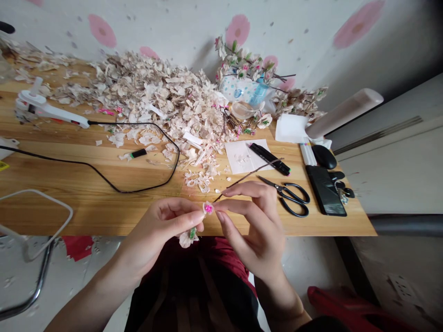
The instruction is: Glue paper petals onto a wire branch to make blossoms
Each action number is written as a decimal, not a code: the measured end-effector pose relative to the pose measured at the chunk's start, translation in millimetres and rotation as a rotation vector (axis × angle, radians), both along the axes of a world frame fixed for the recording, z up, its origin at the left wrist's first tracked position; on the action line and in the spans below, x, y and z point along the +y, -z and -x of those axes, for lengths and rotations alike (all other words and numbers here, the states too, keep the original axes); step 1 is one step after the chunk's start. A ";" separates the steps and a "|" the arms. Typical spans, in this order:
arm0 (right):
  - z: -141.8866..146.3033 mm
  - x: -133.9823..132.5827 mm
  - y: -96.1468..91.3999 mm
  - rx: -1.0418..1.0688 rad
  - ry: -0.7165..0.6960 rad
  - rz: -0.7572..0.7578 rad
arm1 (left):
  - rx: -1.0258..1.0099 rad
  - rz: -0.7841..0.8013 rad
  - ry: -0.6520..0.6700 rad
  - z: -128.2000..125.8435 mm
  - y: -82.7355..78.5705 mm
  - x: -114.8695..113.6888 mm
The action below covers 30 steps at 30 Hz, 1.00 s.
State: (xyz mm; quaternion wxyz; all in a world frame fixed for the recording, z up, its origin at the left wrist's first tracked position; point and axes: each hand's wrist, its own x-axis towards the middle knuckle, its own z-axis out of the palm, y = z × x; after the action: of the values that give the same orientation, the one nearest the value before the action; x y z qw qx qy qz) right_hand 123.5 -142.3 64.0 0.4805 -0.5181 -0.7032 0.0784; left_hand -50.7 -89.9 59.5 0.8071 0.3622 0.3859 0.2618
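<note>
A thin brown twig [247,174] with a small flower [208,208] of pale petals and a bright pink centre is held over the table's front edge. My left hand [173,216] pinches this flower twig just beside the bloom. Below those fingers hangs a second pale blossom [187,238] with a green bit on it. My right hand [254,221] is at the right side of the pink-centred flower, its index finger and thumb slightly apart by the petals. The twig passes behind its raised fingers. Whether its fingertips touch the petals is hard to see.
A large heap of dry pale petals [155,92] covers the back. Black scissors [290,196], black markers [270,159], a phone [325,190] and a mouse [324,157] lie right. A glue gun [51,110] trails its black cord leftward. Finished flower branches [245,64] stand against the wall.
</note>
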 end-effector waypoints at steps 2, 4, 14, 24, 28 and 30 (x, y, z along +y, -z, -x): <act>-0.8 -0.1 -0.3 0.009 -0.007 0.008 | 0.009 0.000 0.004 -0.3 -0.4 0.3; -1.5 -0.1 -0.2 0.014 -0.010 0.015 | 0.019 -0.001 0.009 0.0 -1.2 0.2; -1.9 -2.4 0.8 0.061 0.013 0.038 | 0.087 -0.041 0.006 2.0 -3.9 -2.5; -10.1 -3.4 2.0 -0.037 0.076 -0.041 | 0.449 -0.475 -0.074 -0.7 -15.9 -16.1; -17.1 -2.2 0.8 -0.153 0.035 -0.083 | 0.500 -0.623 -0.043 1.5 -13.7 -19.1; -20.2 -1.3 -0.8 -0.194 0.006 -0.104 | 0.520 -0.694 -0.019 3.1 -12.2 -19.4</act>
State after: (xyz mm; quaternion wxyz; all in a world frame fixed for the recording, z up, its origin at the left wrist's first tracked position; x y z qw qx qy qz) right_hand 143.6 -143.6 64.8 0.4366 -0.4999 -0.7479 -0.0102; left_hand -53.7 -109.3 71.7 0.5110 0.6624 0.4687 0.2836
